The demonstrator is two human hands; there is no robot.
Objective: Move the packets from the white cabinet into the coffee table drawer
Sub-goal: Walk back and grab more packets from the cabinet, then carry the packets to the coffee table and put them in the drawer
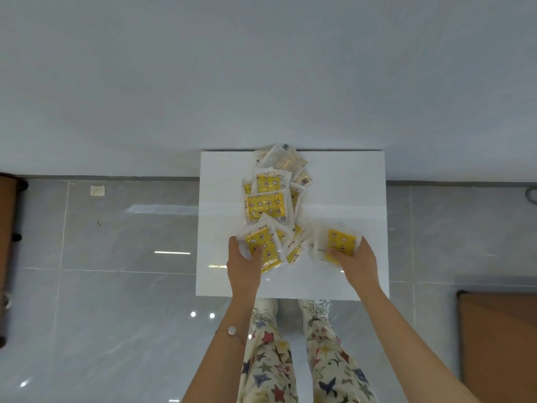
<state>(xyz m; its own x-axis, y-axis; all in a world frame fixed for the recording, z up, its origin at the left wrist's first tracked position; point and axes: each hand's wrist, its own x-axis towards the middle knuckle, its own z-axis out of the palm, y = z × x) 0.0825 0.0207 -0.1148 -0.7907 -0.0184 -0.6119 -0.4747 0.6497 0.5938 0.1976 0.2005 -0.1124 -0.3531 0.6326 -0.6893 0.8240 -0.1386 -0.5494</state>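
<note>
Packets in clear plastic with yellow printed fronts, roughly ten, lie heaped on the glossy white cabinet top beyond both hands; left hand and right hand each pinch one packet.

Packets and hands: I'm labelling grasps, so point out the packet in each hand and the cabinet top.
Left packet (263,248): head view, yellow face.
Right packet (341,242): head view, yellow face.
Cabinet top (345,181): head view, bare white surface.

packets piled on cabinet
</note>
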